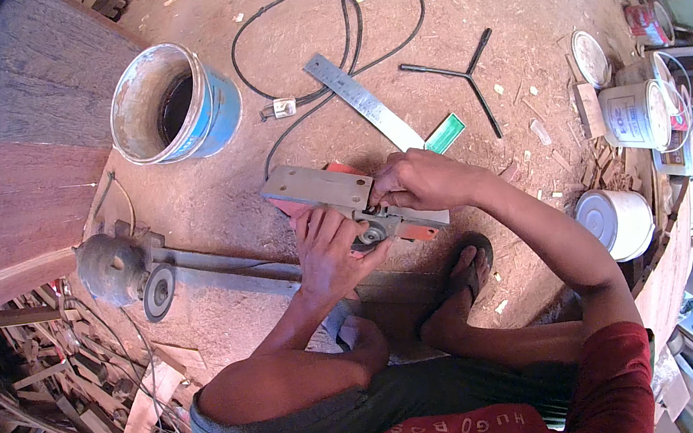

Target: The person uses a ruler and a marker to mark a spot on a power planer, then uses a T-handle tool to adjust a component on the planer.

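Observation:
An electric hand planer (315,184) with an orange body lies upside down in front of me, its grey metal sole facing up. My left hand (335,245) is wrapped round its near side, by the round drive wheel. My right hand (421,181) reaches across from the right. Its fingers are pinched together in the gap of the sole, at the cutter; what they grip there is hidden. Just beyond the right hand lies a try square (367,107) with a steel blade and a green handle. To its right rests a black three-armed socket wrench (468,75).
The planer's black cable (235,55) loops over the dusty floor to a plug (284,107). A blue bucket (216,111) stands far left, a bench grinder (112,265) nearer. Wood scraps (81,404) pile at lower left. White tubs (618,223) line the right.

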{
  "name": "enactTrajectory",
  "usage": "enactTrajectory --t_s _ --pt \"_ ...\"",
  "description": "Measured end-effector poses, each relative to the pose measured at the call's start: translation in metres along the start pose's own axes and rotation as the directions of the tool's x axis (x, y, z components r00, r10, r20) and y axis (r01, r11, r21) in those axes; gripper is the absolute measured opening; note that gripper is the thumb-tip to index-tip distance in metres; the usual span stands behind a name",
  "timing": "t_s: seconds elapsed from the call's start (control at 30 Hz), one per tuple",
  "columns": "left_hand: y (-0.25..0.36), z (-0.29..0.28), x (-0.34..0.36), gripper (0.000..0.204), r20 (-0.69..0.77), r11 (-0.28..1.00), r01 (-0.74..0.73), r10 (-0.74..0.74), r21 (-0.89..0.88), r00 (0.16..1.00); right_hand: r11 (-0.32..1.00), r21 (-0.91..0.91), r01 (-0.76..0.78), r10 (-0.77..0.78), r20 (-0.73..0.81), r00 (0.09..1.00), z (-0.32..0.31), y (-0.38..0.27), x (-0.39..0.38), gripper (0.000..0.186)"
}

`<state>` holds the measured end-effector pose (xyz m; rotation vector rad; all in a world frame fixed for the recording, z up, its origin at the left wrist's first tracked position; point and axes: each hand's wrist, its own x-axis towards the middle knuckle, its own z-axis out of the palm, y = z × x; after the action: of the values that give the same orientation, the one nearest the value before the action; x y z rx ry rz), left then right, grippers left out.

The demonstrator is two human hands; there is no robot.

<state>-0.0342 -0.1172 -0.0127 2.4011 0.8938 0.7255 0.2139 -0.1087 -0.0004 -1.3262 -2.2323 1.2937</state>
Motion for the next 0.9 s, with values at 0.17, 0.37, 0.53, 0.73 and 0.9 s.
enactTrajectory --t_s 0.17,0.37,0.53,0.73,0.9 --pt "0.002 0.0 -0.004 0.036 0.066 1.0 -0.023 0.023 0.011 0.998 0.993 0.026 -0.117 0.116 0.022 0.993 0.004 -0.005 0.004 0.015" --pt "0.005 -0.004 -0.005 0.034 0.115 1.0 -0.007 0.004 0.019 0.993 0.991 0.015 -0.131 0.131 0.004 0.991 0.005 -0.007 0.007 0.02" --pt "0.004 -0.003 -0.006 0.035 0.1 1.0 -0.021 0.019 0.019 0.995 0.982 -0.03 -0.185 0.186 0.021 0.982 0.006 -0.008 0.009 0.022" --pt "0.002 -0.001 -0.006 0.036 0.077 0.999 -0.028 0.027 0.018 0.997 0.977 -0.103 -0.185 0.187 0.007 0.982 0.004 -0.014 0.009 0.022" --pt "-0.004 0.004 -0.007 0.037 0.04 0.999 -0.03 0.029 0.021 0.999 0.96 0.087 -0.266 0.274 -0.097 0.957 -0.011 0.025 0.0 0.022"
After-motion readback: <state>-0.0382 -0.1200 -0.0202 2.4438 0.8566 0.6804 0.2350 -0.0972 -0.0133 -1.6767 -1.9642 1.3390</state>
